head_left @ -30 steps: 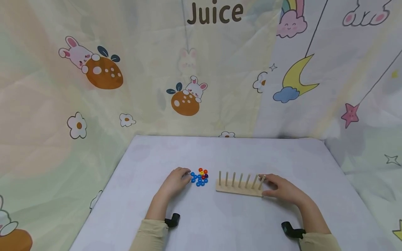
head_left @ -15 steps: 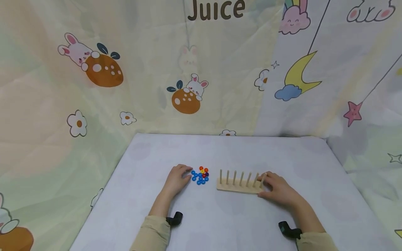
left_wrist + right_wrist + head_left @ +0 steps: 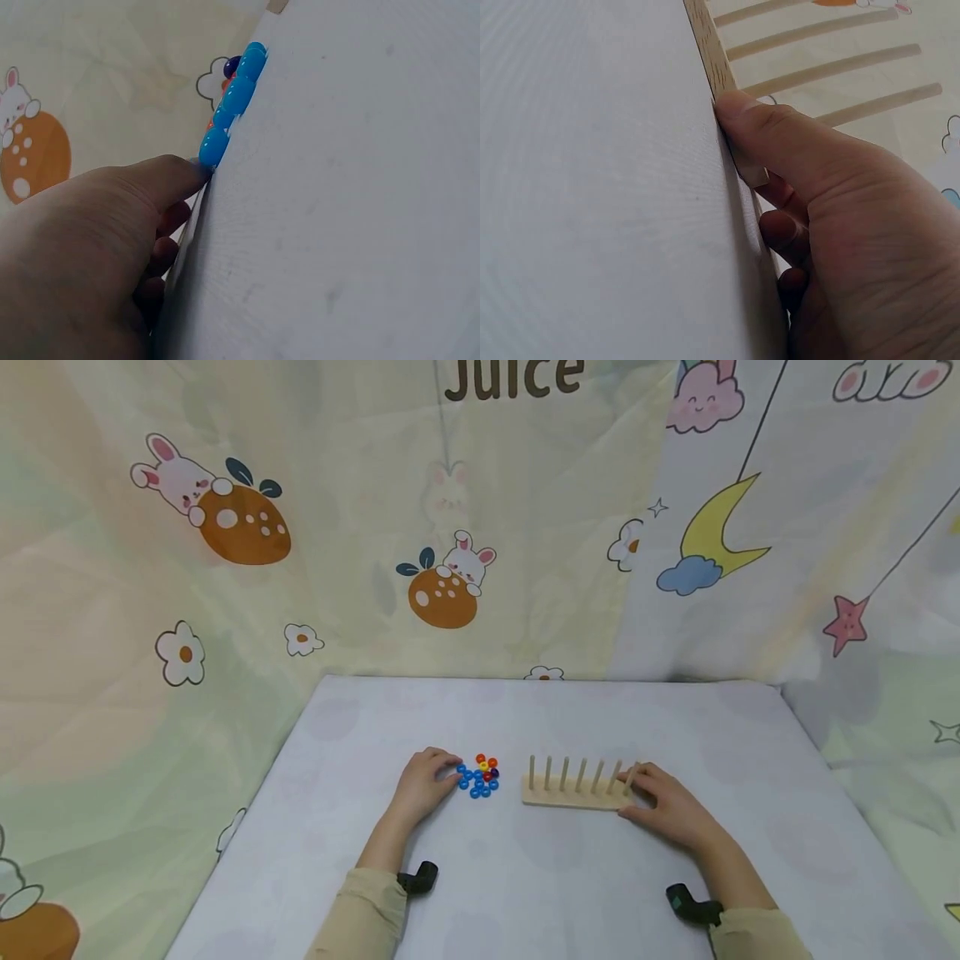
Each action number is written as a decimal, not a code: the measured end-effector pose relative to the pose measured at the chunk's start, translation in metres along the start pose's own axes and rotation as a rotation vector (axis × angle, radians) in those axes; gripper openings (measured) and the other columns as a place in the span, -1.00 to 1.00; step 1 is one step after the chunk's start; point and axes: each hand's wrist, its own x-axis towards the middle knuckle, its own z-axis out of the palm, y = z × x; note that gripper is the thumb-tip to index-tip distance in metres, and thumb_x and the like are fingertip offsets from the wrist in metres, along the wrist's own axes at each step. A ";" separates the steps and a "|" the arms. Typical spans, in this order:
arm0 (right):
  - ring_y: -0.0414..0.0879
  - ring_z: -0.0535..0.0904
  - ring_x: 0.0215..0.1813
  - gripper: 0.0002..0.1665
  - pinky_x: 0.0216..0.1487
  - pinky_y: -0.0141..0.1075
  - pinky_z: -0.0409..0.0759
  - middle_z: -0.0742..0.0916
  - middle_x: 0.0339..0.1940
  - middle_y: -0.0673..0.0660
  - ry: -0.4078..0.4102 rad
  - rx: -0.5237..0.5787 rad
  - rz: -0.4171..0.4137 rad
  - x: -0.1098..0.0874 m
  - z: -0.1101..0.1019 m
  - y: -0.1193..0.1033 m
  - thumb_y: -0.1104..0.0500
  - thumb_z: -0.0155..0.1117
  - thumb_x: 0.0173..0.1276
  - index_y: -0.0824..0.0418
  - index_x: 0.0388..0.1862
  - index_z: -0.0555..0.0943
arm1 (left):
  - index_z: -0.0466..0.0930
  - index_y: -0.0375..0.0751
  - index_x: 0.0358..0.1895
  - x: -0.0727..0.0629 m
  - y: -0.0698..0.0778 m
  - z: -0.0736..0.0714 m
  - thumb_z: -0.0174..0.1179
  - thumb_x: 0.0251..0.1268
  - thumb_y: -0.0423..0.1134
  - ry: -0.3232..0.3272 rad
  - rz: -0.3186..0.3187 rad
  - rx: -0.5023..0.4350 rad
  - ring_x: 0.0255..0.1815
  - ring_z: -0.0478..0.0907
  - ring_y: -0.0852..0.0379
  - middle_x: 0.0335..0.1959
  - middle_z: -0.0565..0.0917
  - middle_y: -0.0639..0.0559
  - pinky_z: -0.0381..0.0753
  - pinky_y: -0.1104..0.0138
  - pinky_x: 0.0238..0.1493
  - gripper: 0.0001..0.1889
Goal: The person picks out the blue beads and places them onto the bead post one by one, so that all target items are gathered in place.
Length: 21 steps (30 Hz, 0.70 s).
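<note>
A small cluster of shiny beads lies left of centre on the table, mostly blue beads [image 3: 479,792] with red, orange, yellow and dark ones. My left hand [image 3: 422,787] rests on the table at the cluster's left side, its fingers loosely bent. In the left wrist view the thumb tip comes right up to the nearest blue bead [image 3: 214,146]. To the right stands a pale wooden peg board [image 3: 573,793] with a row of several upright pegs. My right hand [image 3: 667,803] grips its right end, thumb [image 3: 739,109] on the front edge and the other fingers behind.
A white cloth covers the table [image 3: 555,893]. Behind it hangs a printed curtain [image 3: 540,568] with rabbits, flowers and a moon. Black wrist cameras are worn on the left wrist [image 3: 420,878] and the right wrist [image 3: 692,906].
My right hand has closed in on the peg board's right end and gripped it; the board has turned slightly. My left hand has come slightly nearer the beads. The head view has tilted down.
</note>
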 end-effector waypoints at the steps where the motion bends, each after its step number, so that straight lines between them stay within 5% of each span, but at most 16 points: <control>1: -0.02 0.51 0.15 -0.33 0.16 0.06 0.47 0.59 0.05 -0.02 0.002 0.004 0.001 0.000 0.000 0.000 -0.14 0.50 0.16 0.07 0.21 0.60 | 0.69 0.17 0.01 0.001 0.000 0.000 0.33 0.28 -0.01 0.004 0.001 0.003 0.19 0.51 0.00 0.08 0.63 0.08 0.47 0.05 0.27 -0.75; 12: -0.07 0.49 0.17 -0.32 0.18 0.02 0.47 0.58 0.07 -0.05 0.012 0.016 0.015 0.000 0.000 0.003 -0.16 0.47 0.19 0.06 0.25 0.59 | 0.71 0.15 -0.06 0.003 0.005 -0.001 0.33 0.27 0.02 0.005 -0.034 0.001 0.16 0.54 0.00 0.04 0.65 0.07 0.50 0.05 0.25 -0.78; 21: -0.08 0.47 0.16 -0.33 0.16 0.02 0.49 0.57 0.10 -0.04 0.012 0.027 0.047 0.000 -0.001 0.001 -0.17 0.45 0.21 0.04 0.26 0.58 | 0.67 0.10 0.02 0.010 0.007 -0.013 0.29 0.32 -0.02 -0.047 -0.059 -0.095 -0.11 0.54 0.14 -0.11 0.66 0.15 0.58 0.13 0.06 -0.75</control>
